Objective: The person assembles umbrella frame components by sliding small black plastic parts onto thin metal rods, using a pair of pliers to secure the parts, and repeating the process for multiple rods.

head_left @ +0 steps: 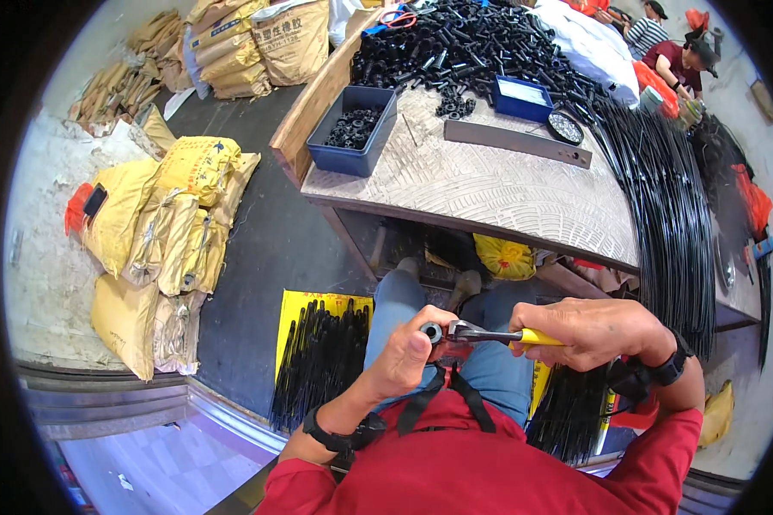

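Observation:
Above my lap, my left hand (401, 359) is closed around a small dark tubular part (431, 331), its round, holed end showing between thumb and forefinger. My right hand (594, 333) grips a pair of pliers (539, 337) with yellow handles. The metal jaws point left and meet the part, or lie right beside it; whether they bite on it I cannot tell. Ahead stands a workbench (498, 184) with a pale, scratched top. A large heap of black tubular parts (489, 39) covers its far side.
A blue-grey bin (343, 159) of small black pieces stands at the bench's left corner. Behind a flat metal bar (511, 142) sits a small blue box (524, 110). Long black rods (661, 223) hang over the right edge. Yellow sacks (120, 215) lie at left. Two people (678, 64) work far right.

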Demonstrator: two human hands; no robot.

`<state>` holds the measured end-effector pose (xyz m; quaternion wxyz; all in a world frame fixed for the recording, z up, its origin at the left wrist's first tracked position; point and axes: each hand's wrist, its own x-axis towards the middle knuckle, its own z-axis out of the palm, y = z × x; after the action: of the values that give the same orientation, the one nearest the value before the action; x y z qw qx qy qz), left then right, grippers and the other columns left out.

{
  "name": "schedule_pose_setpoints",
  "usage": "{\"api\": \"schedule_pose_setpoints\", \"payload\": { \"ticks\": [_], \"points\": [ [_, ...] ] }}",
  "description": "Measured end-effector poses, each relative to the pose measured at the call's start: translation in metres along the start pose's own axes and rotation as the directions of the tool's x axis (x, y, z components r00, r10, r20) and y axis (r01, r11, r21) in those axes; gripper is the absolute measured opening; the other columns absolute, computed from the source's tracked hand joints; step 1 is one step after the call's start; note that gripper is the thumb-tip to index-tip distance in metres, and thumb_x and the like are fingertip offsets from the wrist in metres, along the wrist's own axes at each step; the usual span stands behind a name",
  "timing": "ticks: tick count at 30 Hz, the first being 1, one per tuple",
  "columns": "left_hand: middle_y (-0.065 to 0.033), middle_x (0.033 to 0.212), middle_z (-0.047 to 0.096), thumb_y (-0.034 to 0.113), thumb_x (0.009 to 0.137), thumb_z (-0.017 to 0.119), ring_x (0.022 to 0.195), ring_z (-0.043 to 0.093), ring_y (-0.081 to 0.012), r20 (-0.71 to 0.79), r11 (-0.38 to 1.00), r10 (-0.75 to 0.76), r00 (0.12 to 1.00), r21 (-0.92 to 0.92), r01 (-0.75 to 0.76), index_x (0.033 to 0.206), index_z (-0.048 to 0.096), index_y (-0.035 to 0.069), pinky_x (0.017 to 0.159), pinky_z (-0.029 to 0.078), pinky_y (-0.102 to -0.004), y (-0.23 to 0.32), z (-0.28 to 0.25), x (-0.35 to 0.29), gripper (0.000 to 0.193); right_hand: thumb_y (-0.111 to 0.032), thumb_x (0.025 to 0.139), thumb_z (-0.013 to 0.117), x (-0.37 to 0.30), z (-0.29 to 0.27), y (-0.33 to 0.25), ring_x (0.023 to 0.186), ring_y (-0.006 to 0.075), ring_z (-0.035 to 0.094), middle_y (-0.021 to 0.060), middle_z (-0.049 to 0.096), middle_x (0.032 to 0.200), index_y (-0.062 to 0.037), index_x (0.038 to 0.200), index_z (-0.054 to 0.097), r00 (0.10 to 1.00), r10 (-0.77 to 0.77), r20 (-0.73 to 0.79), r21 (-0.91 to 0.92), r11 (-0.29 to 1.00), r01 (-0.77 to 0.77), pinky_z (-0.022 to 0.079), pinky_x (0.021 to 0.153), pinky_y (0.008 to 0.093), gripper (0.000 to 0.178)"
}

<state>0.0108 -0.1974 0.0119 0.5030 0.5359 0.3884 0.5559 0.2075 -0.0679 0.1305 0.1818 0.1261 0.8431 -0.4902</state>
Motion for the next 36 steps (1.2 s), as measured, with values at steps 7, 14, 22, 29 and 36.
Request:
{"api": "schedule_pose_setpoints", "payload": {
  "ticks": [7,14,22,29,36],
  "points": [
    [-0.0019,0.070,0.045,0.056,0.088,0.026,0.056,0.038,-0.0069,-0.087,0.995,0.060,0.994,0.080,-0.054,0.099,0.048,0.001,0.052,0.031,-0.0210,-0.004,0.006,0.007,0.060,-0.008,0.081,0.053,0.008,0.012,0.001,0.074,0.0401,0.053,0.0203,0.052,0.080,-0.0032,0.102,0.036,0.995,0.003,-0.097,-0.070,0.998,-0.010,0.038,0.057,0.0458,0.027],
    [0.0009,0.072,0.040,0.058,0.087,0.031,0.056,0.035,-0.0078,-0.605,0.945,0.269,0.749,0.014,-0.328,0.110,0.045,-0.002,0.052,0.031,-0.0215,0.017,-0.026,0.022,0.065,-0.032,0.078,0.060,0.015,-0.019,0.062,0.080,0.0266,0.056,0.0094,0.049,0.084,-0.0074,0.094,0.044,0.690,-0.124,-0.713,-0.581,0.656,-0.482,0.047,0.063,0.0374,0.033],
    [0.0025,0.063,0.025,0.059,0.076,0.051,0.057,0.028,-0.0109,-0.695,0.557,0.719,0.007,0.570,-0.604,0.106,0.040,0.003,0.060,0.027,-0.0250,0.132,-0.092,-0.094,0.064,-0.037,0.077,0.058,0.015,-0.058,0.156,0.082,0.0230,0.055,0.0078,0.049,0.085,-0.0054,0.092,0.047,0.538,-0.122,-0.834,-0.515,0.522,-0.680,0.046,0.067,0.0364,0.036],
    [0.0047,0.056,0.031,0.052,0.089,0.033,0.046,0.027,-0.0049,-0.680,0.740,0.574,0.456,0.669,0.067,0.101,0.051,0.003,0.042,0.023,-0.0178,0.042,-0.129,-0.101,0.054,-0.029,0.076,0.061,0.034,0.006,0.145,0.067,0.0150,0.052,0.0014,0.049,0.071,-0.0127,0.074,0.051,0.473,-0.675,-0.567,-0.823,0.488,-0.291,0.044,0.060,0.0278,0.019],
    [-0.0180,0.084,0.059,0.020,0.088,0.047,0.078,0.055,-0.0220,-0.691,0.628,-0.151,0.707,0.485,0.608,0.098,0.055,-0.005,0.074,0.042,-0.0322,-0.148,-0.156,-0.090,0.028,-0.028,0.083,0.051,0.040,0.137,0.174,0.062,0.0159,0.052,0.0016,0.043,0.064,-0.0109,0.070,0.042,0.756,-0.452,-0.473,-0.751,0.656,-0.078,0.044,0.054,0.0283,0.024]
  ]
}}
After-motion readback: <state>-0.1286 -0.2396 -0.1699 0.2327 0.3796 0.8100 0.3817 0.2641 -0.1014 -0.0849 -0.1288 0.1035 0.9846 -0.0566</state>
